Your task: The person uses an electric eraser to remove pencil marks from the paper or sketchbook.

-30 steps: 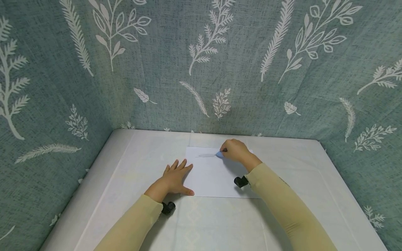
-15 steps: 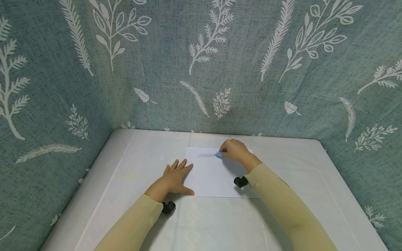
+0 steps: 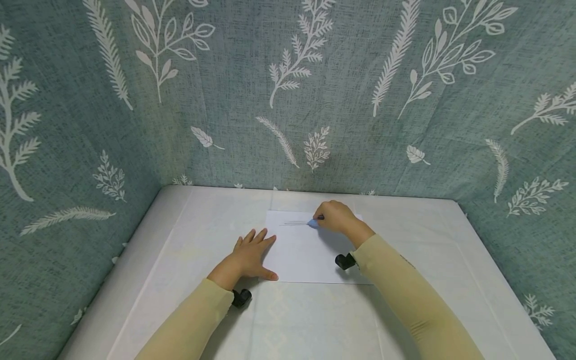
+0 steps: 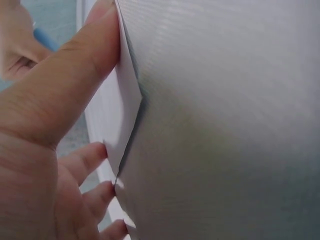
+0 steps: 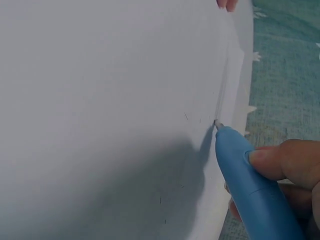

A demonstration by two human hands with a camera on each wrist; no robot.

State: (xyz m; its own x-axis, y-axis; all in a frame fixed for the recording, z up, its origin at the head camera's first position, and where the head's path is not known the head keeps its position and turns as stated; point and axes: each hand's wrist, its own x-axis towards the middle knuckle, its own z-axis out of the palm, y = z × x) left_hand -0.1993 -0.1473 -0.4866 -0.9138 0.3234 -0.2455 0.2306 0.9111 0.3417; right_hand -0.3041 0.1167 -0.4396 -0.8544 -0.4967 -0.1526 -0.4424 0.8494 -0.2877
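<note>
A white sheet of paper (image 3: 306, 257) lies on the table with thin grey lines (image 3: 293, 223) near its far edge. My left hand (image 3: 247, 257) rests flat on its left edge, fingers spread. With curled fingers my right hand (image 3: 336, 216) grips a blue electric eraser (image 5: 252, 182), thick and pen-shaped. Its narrow grey tip touches the paper at the right end of the lines. In the right wrist view the thumb (image 5: 267, 162) presses on the side of the blue body. Small dark crumbs (image 5: 186, 116) are scattered on the sheet.
A white cloth covers the table (image 3: 189, 235). Blue-green fabric (image 3: 351, 150) with white leaf prints hangs behind and along both sides. A black wrist camera (image 3: 242, 298) sits on the left wrist, another black camera (image 3: 345, 261) on the right.
The right hand and the eraser's tip have shifted very slightly to the left along the lines. My left hand stays in place.
</note>
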